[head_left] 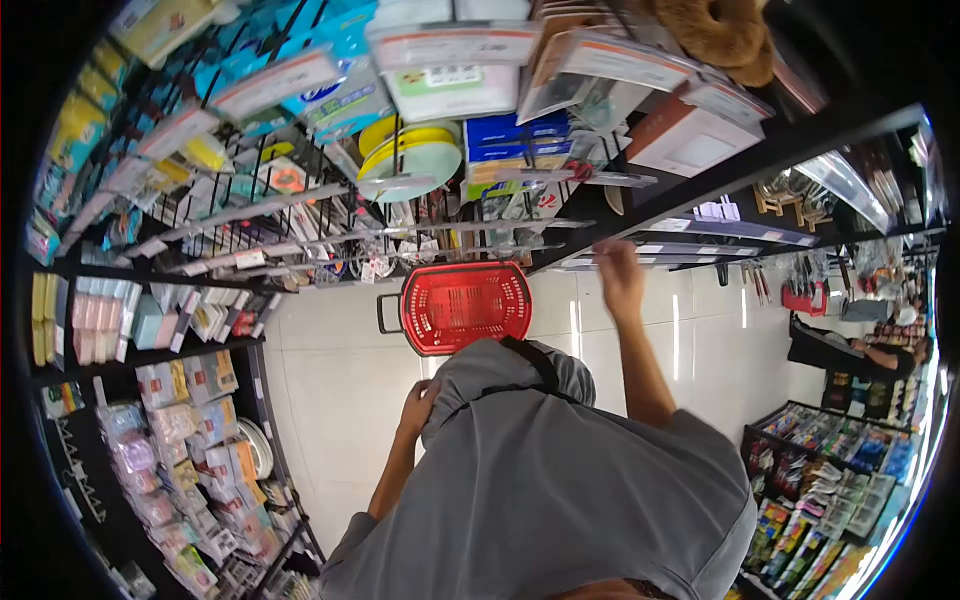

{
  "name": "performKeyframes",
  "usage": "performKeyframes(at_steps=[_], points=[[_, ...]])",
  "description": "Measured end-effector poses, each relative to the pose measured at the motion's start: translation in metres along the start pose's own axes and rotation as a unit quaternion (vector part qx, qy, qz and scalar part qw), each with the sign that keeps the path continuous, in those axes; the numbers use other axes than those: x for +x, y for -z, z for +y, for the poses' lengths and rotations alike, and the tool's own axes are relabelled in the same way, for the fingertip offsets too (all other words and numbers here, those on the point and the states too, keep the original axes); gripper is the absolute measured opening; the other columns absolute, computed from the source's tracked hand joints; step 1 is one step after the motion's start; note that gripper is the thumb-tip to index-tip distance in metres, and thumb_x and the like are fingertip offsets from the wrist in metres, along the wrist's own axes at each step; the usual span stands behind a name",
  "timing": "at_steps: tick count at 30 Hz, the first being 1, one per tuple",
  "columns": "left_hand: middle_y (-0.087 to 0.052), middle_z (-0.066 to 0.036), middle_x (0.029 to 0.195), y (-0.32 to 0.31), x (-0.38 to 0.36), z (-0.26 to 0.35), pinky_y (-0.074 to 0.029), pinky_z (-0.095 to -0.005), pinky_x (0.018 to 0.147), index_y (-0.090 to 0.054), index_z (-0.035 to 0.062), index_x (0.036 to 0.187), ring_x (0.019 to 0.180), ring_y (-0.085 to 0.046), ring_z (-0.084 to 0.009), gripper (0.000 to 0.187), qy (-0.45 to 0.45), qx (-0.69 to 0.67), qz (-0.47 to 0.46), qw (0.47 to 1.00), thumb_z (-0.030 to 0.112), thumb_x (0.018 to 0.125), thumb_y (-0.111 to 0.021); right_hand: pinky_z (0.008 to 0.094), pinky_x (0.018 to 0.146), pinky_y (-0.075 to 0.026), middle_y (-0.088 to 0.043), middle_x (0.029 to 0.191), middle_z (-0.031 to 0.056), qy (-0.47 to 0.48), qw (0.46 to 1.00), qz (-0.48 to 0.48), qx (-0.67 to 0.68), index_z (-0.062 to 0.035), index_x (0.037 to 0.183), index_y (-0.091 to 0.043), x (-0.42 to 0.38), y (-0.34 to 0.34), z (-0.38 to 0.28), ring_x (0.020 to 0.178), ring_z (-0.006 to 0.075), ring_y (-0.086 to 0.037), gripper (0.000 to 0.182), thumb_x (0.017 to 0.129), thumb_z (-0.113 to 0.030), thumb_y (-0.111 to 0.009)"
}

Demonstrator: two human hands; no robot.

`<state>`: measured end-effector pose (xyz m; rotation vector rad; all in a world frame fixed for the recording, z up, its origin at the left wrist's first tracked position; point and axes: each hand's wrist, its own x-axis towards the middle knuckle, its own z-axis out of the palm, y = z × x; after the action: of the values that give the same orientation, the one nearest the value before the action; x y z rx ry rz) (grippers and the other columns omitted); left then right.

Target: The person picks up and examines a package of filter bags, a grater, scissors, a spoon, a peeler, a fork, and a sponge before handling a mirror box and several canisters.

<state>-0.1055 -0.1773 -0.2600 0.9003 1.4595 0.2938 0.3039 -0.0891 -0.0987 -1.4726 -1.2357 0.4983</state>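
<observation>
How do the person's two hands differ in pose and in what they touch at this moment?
The right hand is raised on an outstretched arm towards the hanging goods on the rack; the left hand stays low, bent in against the grey shirt. The right hand is blurred, the left sharp. Whether the right hand grips anything cannot be told. Both are bare, and neither touches the red basket on the floor.

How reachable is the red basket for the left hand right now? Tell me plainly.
Probably yes. The left hand rests at the grey clothing close to the red basket, which stands open-topped on the floor with nothing visible between them.
</observation>
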Motion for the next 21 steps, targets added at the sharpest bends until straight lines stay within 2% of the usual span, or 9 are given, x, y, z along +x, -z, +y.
performKeyframes(at_steps=[2,3,4,5,6,8,15,18,21], points=[[-0.057,-0.017,0.104,0.008,-0.047,0.009,-0.046,-0.0307,0.079,-0.050,-0.0025,0.114,0.095,-0.057,-0.0238,0.050,0.062,-0.077,-0.008,0.995,0.036,0.082,-0.058,0.0303,0.082,-0.043,-0.060,0.093,0.0144,-0.139,0.981,-0.091,-0.103,0.0003,0.102,-0.053,-0.110,0.002,0.104,0.090,0.0263,-0.058,0.034,0.077,-0.019,-0.066],[-0.057,-0.015,0.103,0.014,-0.061,-0.003,-0.047,-0.0307,0.076,-0.048,-0.0020,0.117,0.095,-0.056,-0.0219,0.053,0.037,-0.068,-0.036,0.996,0.038,0.083,-0.057,0.0306,0.085,-0.042,-0.060,0.098,0.0150,-0.226,0.923,-0.156,-0.270,0.0006,0.107,-0.050,-0.161,0.006,0.106,0.096,0.0256,-0.056,0.044,0.078,-0.028,-0.066],[-0.057,-0.014,0.102,0.019,-0.071,-0.007,-0.048,-0.0307,0.073,-0.045,-0.0014,0.120,0.095,-0.055,-0.0201,0.056,0.008,-0.060,-0.061,0.996,0.040,0.084,-0.056,0.0308,0.088,-0.041,-0.059,0.102,0.0153,-0.443,0.865,-0.184,-0.149,0.0001,0.111,-0.049,-0.216,0.016,0.132,0.098,0.0231,-0.055,0.050,0.078,-0.034,-0.065],[-0.057,-0.014,0.102,0.024,-0.082,-0.003,-0.048,-0.0307,0.073,-0.045,-0.0014,0.120,0.095,-0.055,-0.0201,0.056,0.011,-0.068,-0.053,0.996,0.040,0.084,-0.056,0.0300,0.084,-0.044,-0.059,0.102,0.0147,-0.508,0.845,-0.147,0.075,-0.0021,0.111,-0.050,-0.251,0.026,0.125,0.096,0.0197,-0.056,0.046,0.079,-0.032,-0.063],[-0.058,-0.012,0.099,0.031,-0.096,0.004,-0.048,-0.0293,0.068,-0.045,-0.0013,0.119,0.090,-0.056,-0.0185,0.054,0.107,-0.135,-0.063,0.983,0.039,0.084,-0.056,0.0286,0.075,-0.047,-0.060,0.100,0.0149,-0.689,0.692,0.006,0.214,-0.0026,0.110,-0.051,-0.292,0.024,0.137,0.088,0.0188,-0.058,0.041,0.080,-0.027,-0.061],[-0.059,-0.006,0.091,0.047,-0.106,-0.008,-0.049,-0.0241,0.057,-0.047,-0.0007,0.111,0.073,-0.058,-0.0138,0.045,0.235,-0.185,-0.094,0.950,0.032,0.082,-0.061,0.0289,0.073,-0.047,-0.060,0.099,0.0145,-0.699,0.683,-0.036,0.207,-0.0024,0.110,-0.051,-0.290,0.013,0.124,0.086,0.0187,-0.059,0.041,0.080,-0.028,-0.061],[-0.057,-0.007,0.087,0.088,-0.123,0.005,-0.051,-0.0265,0.063,-0.046,-0.0038,0.107,0.072,-0.059,-0.0148,0.045,0.234,-0.207,-0.219,0.924,0.021,0.077,-0.069,0.0307,0.056,-0.048,-0.060,0.089,0.0122,-0.715,0.616,-0.280,0.176,-0.0015,0.110,-0.051,-0.369,0.114,0.060,0.070,0.0181,-0.059,0.042,0.081,-0.030,-0.060],[-0.053,-0.013,0.091,0.089,-0.131,0.020,-0.050,-0.0304,0.073,-0.045,-0.0067,0.100,0.086,-0.058,-0.0205,0.050,0.265,-0.096,-0.180,0.943,0.024,0.073,-0.074,0.0308,0.054,-0.047,-0.060,0.087,0.0118,-0.726,0.619,-0.257,0.153,-0.0012,0.109,-0.051,-0.383,0.123,0.042,0.068,0.0177,-0.058,0.042,0.080,-0.030,-0.060],[-0.052,-0.008,0.082,0.088,-0.145,0.017,-0.048,-0.0261,0.065,-0.045,-0.0015,0.092,0.078,-0.057,-0.0164,0.043,0.271,-0.126,-0.177,0.938,0.023,0.073,-0.074,0.0310,0.051,-0.045,-0.058,0.084,0.0113,-0.733,0.629,-0.230,0.120,-0.0006,0.107,-0.052,-0.388,0.125,0.035,0.065,0.0171,-0.057,0.042,0.079,-0.031,-0.061]])
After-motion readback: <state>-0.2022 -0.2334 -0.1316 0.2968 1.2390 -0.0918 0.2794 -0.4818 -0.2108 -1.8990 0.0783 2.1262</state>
